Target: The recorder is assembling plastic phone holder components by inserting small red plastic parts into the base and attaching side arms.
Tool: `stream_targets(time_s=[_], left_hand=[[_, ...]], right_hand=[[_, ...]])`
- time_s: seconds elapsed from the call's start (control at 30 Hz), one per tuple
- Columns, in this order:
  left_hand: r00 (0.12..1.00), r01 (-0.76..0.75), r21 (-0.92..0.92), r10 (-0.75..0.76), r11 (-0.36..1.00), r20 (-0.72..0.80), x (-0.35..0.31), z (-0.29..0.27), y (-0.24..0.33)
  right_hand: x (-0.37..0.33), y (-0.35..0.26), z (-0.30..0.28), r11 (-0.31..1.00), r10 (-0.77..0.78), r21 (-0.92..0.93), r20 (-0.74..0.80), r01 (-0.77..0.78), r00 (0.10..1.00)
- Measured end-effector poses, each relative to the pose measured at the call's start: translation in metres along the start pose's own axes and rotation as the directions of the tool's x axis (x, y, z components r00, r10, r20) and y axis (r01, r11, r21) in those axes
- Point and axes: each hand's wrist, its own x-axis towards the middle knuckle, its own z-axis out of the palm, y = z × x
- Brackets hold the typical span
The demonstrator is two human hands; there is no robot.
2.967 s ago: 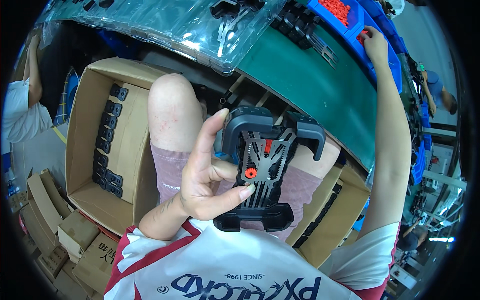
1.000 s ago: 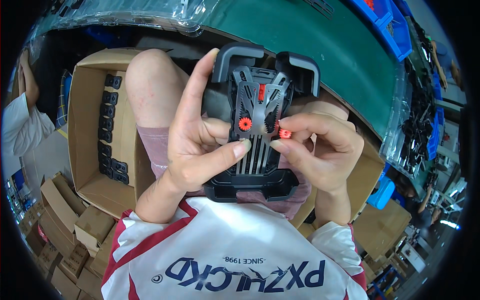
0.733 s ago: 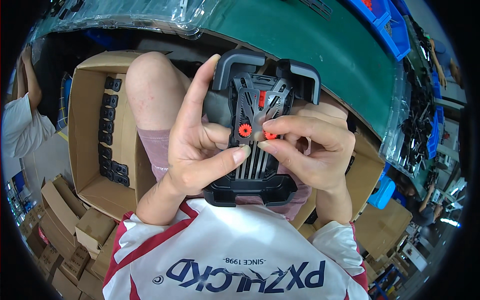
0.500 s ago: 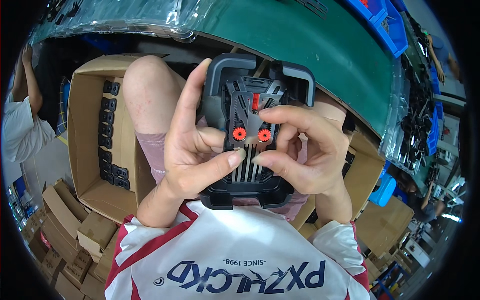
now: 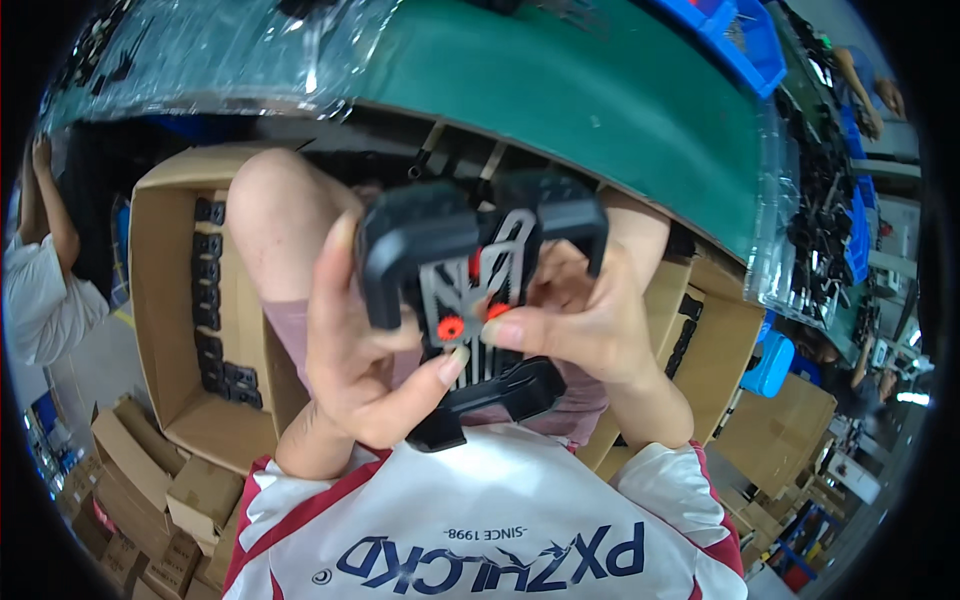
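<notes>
Between my two hands, above my lap, is a black plastic clamp-like holder [image 5: 478, 385] with two jaw arms at its far end, metal slotted plates and red gears in its middle. It is tilted and a little blurred. My left hand [image 5: 365, 350] grips its left side, thumb pressed on the metal bars near the left red gear [image 5: 452, 328]. My right hand [image 5: 590, 320] holds the right side, its thumb on the right red gear [image 5: 497, 312], fingers bent behind the plates and partly hidden.
A green worktable [image 5: 560, 90] lies ahead, with plastic film [image 5: 230, 60] over its left part and a blue bin [image 5: 735, 50] at right. Open cartons with black parts stand at my left [image 5: 165, 330] and right. Stacked boxes [image 5: 205, 495] sit lower left. Other people work at both sides.
The holder has tipped and turned, its jaw arms moving toward me and left. My right thumb has shifted up onto the right gear, and my right index finger has left the plate's front.
</notes>
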Motion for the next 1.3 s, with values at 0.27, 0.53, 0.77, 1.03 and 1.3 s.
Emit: stream_targets(time_s=[0.27,0.53,0.77,1.03,1.3], left_hand=[[0.981,-0.158,0.162,0.137,0.974,0.136,0.006,0.006,0.009],[0.961,0.213,-0.256,-0.249,0.943,-0.12,0.005,0.0,0.011],[0.924,0.233,-0.448,-0.34,0.863,-0.175,0.001,0.0,0.011],[0.905,0.254,-0.51,-0.387,0.822,-0.174,-0.003,0.001,0.009],[0.915,0.243,-0.534,-0.375,0.809,-0.151,-0.007,0.0,0.004]], right_hand=[[0.002,-0.01,-0.013,0.971,0.2,0.112,0.088,-0.209,0.976],[0.088,-0.121,-0.118,0.592,-0.633,-0.751,-0.208,0.293,0.746],[0.192,-0.176,-0.262,0.218,-0.398,-0.743,-0.66,-0.633,0.637],[0.232,-0.178,-0.323,0.484,-0.332,-0.671,-0.735,-0.562,0.591],[0.191,-0.196,-0.308,0.718,-0.302,-0.61,-0.706,-0.334,0.641]])
